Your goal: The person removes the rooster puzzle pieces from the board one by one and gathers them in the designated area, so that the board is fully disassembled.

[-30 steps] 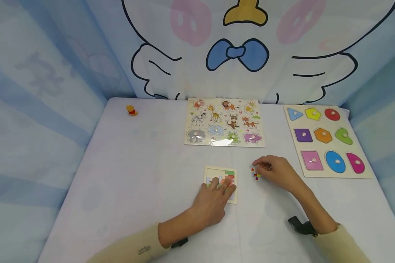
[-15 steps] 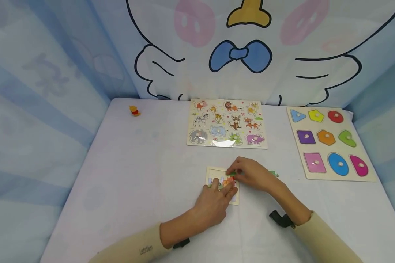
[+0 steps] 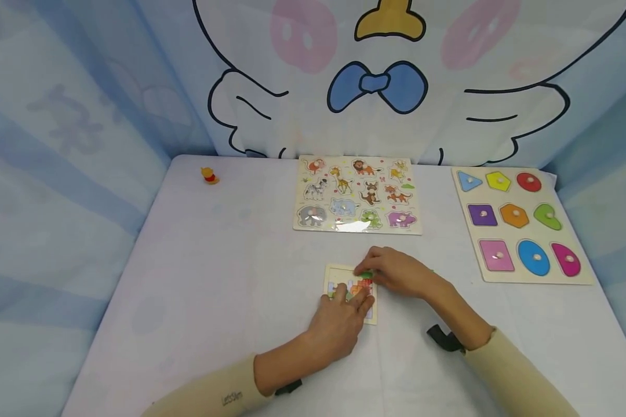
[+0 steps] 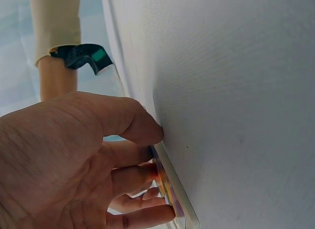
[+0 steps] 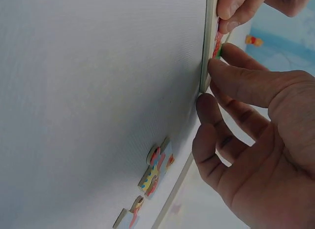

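A small wooden jigsaw puzzle (image 3: 332, 270) in a pale frame lies at the table's middle. My left hand (image 3: 335, 324) rests on it with fingers spread over the picture; its thumb is at the frame's near edge in the left wrist view. My right hand (image 3: 399, 272) is at the frame's upper right corner. There its thumb and index finger pinch a green puzzle piece (image 5: 219, 51), beside red pieces. Its other fingers curl loosely outside the frame. Loose jigsaw pieces (image 5: 157, 167) lie on the cloth below the right hand in the right wrist view, mostly hidden from the head view.
Behind the jigsaw lies an animal peg puzzle (image 3: 357, 195). A shape peg puzzle (image 3: 521, 226) lies at the right edge. A small yellow and red figurine (image 3: 209, 176) stands at the far left. White cloth covers the table (image 3: 203, 260), with printed curtains around it.
My right hand has moved left from the loose pieces to the jigsaw's upper right corner, then stayed there with small finger shifts. The left hand has kept its place on the jigsaw.
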`<state>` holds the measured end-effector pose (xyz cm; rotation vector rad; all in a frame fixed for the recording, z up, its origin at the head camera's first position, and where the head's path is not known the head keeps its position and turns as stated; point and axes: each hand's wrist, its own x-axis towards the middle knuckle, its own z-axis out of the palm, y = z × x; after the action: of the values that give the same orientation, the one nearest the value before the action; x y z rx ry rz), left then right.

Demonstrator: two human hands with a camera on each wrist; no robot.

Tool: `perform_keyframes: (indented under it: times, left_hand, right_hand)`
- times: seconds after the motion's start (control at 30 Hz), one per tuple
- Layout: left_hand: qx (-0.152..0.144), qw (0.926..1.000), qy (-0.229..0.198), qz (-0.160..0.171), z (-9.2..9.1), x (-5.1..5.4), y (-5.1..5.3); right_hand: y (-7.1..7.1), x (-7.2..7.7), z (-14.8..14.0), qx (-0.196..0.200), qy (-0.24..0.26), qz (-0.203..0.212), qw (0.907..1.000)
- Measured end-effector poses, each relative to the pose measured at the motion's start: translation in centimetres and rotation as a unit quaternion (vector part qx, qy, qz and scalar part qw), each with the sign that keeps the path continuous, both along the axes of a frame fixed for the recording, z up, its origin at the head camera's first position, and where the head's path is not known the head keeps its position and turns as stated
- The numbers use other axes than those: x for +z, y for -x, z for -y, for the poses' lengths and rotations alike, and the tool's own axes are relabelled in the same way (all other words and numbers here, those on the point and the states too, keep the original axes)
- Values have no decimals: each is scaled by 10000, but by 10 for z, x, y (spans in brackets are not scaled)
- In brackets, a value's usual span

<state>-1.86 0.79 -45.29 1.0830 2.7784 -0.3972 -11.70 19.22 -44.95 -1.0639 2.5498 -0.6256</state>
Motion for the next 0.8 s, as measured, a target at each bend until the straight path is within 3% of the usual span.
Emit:
perform_keyframes:
  times: [0.37, 0.8]
  left_hand:
    - [80, 9998, -90, 159, -3, 2, 1]
    - [110, 9997, -151, 133, -4, 5, 1]
  right_hand:
    - [2, -2, 9, 228, -137, -342, 9991]
    - [5, -7, 14, 257, -259, -400, 9985]
